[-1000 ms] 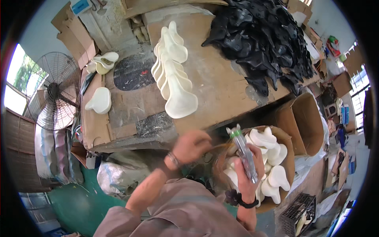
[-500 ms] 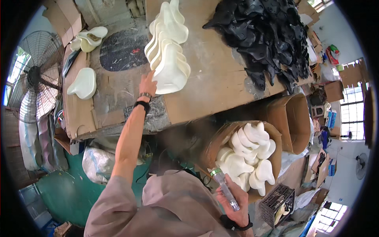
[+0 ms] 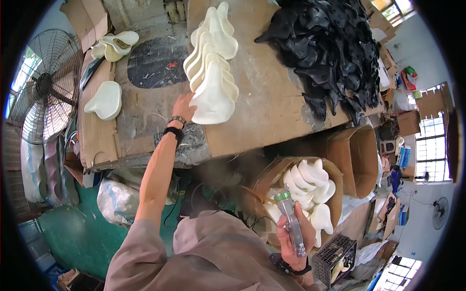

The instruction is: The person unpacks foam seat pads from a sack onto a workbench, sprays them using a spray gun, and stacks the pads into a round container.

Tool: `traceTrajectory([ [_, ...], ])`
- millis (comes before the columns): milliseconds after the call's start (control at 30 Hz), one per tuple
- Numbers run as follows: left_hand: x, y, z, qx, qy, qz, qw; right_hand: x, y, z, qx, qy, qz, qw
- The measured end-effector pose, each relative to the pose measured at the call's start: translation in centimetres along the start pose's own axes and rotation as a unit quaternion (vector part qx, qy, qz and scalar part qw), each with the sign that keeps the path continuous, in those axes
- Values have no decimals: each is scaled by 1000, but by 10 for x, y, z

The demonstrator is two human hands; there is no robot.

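Note:
A row of cream-white, saddle-shaped pads (image 3: 213,92) lies overlapped on the cardboard-topped table in front of me. My left hand (image 3: 183,107) reaches out to the left edge of the nearest pad, its fingers closed against that edge; the fingertips are partly hidden. Lower right, my right hand (image 3: 297,235) is wrapped round a clear, tube-shaped tool with a green collar (image 3: 290,218). The tool points up and away, in front of a cardboard barrel (image 3: 335,169) of white saddle-shaped pads (image 3: 310,179).
Black saddle-shaped shells (image 3: 330,53) are heaped at the table's far right. One single pad (image 3: 106,100) and a few stacked ones (image 3: 114,46) lie at left. A large fan (image 3: 44,87) stands beyond the table. An empty-looking carton (image 3: 357,160) and a black crate (image 3: 335,259) are at right.
My right hand has moved up and slightly right with the clear tool, now in front of the barrel. The nearest pad sits slightly closer to me; my left hand stays at its edge.

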State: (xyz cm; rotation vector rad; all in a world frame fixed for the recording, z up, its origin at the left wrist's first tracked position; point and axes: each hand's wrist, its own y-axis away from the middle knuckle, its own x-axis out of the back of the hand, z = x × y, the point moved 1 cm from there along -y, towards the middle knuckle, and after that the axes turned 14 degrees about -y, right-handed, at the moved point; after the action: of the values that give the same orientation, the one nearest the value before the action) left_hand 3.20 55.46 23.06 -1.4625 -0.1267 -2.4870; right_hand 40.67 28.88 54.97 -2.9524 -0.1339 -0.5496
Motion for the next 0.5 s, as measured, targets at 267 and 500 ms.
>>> traceTrajectory([
  [267,-7,50,-26,1,41,-46,998,10,6,8,-89,4,-121,989],
  [500,-10,33,-23,36,21,-69,997,7,5,-1,-104,18,-169,980],
])
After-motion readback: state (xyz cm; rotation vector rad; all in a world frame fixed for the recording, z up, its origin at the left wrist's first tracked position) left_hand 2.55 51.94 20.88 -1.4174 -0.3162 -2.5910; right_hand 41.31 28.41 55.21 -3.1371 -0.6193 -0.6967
